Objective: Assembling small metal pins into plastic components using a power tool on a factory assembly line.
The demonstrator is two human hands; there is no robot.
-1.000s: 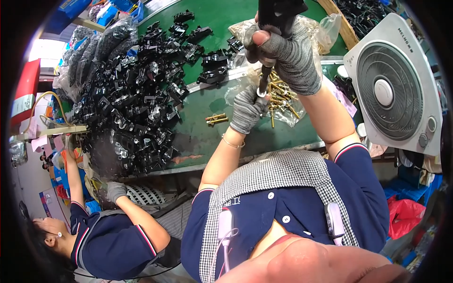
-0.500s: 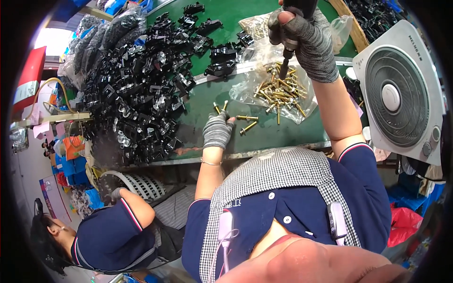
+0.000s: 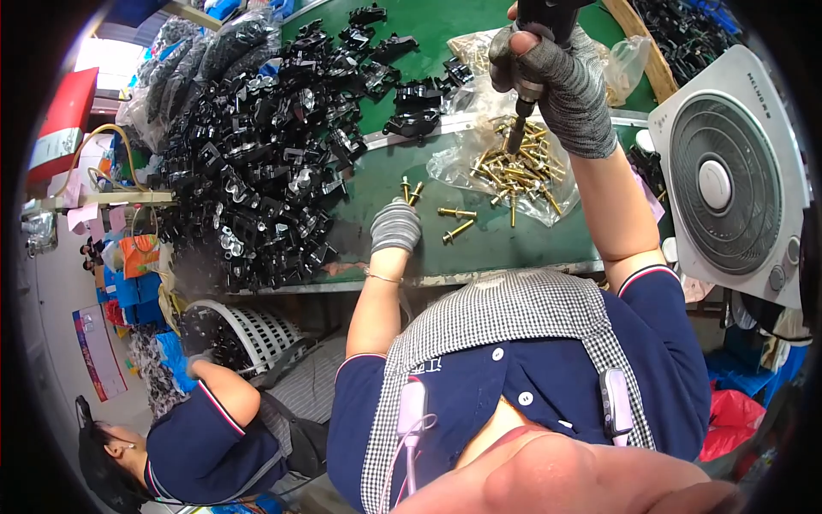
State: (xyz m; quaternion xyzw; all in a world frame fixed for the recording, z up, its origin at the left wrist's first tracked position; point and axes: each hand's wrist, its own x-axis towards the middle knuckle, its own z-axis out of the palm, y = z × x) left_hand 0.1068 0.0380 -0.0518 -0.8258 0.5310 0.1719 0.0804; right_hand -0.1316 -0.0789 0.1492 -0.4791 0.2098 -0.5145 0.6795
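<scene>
My left hand (image 3: 396, 227), in a grey knit glove, is closed near the table's front edge. Two brass-coloured bolts (image 3: 411, 192) stick up beyond its curled fingers. Beside it lie two loose bolts (image 3: 458, 223). My right hand (image 3: 569, 90), gloved with bare fingertips, grips a black power screwdriver (image 3: 548, 19). The driver's bit points down over a heap of bolts (image 3: 527, 176) on a clear plastic bag (image 3: 452, 170); whether it touches them I cannot tell. A large pile of black clip-like parts (image 3: 257, 171) spreads left of my left hand.
The green table (image 3: 377, 244) carries everything. A grey box fan (image 3: 728, 180) stands at the right. A few black parts (image 3: 415, 110) lie behind the bolts. At lower left a co-worker (image 3: 205, 428) sits near a white slotted basket (image 3: 265, 338).
My left hand has curled tighter, and the two bolts at its fingers have turned more upright. The right hand keeps the screwdriver over the heap. The co-worker's arm has shifted; the view moved slightly.
</scene>
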